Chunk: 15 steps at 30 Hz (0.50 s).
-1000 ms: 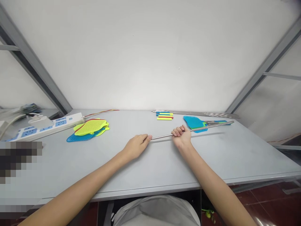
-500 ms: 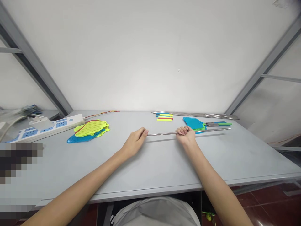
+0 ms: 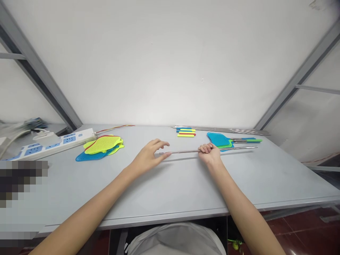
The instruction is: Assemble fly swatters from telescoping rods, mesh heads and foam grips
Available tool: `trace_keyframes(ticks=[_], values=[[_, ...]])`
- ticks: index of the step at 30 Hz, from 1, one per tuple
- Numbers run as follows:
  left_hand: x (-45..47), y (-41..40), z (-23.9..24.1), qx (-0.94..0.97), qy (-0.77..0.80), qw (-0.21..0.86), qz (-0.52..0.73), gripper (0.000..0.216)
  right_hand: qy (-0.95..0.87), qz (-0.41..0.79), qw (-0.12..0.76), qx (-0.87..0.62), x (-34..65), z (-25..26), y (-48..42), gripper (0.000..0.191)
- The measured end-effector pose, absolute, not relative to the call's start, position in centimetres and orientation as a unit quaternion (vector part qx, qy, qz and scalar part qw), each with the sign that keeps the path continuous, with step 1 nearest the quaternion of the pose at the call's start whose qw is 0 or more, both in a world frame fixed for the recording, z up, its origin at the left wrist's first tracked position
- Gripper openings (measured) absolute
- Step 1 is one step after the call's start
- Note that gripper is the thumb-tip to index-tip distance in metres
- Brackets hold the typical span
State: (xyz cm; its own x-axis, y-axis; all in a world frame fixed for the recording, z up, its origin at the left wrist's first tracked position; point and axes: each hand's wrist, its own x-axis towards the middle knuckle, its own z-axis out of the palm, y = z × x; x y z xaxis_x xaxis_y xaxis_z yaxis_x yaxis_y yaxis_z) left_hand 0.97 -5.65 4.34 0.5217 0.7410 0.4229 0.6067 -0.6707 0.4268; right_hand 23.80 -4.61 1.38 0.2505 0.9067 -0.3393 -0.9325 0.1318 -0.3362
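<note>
My right hand is closed in a fist around a thin metal rod that runs left to right just above the grey table. My left hand is at the rod's left end with fingers spread apart, no longer gripping it. Behind my right hand lie blue and green fly-swatter heads with rods. A pile of yellow and blue swatter heads lies to the left.
Coloured handle sleeves and a bundle of metal rods lie by the back wall. A white power strip with cables sits at the far left. Grey frame struts slope up on both sides.
The rod levelled out and shifted right with my right hand. My left hand let go of the rod's left end and opened its fingers.
</note>
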Motion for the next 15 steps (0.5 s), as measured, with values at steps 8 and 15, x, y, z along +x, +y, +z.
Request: trace_keyframes(ticks=[8,15], values=[[0.6,-5.2,3.6,0.909,0.362,0.051,0.202,0.032,0.032,0.613,0.74,-0.275,23.4,0.8,-4.4,0.019],[0.2,-5.1,4.0,0.901,0.389,0.046,0.186,0.035,0.007,0.615,0.731,-0.296,23.6,0.0,-4.0,0.02]])
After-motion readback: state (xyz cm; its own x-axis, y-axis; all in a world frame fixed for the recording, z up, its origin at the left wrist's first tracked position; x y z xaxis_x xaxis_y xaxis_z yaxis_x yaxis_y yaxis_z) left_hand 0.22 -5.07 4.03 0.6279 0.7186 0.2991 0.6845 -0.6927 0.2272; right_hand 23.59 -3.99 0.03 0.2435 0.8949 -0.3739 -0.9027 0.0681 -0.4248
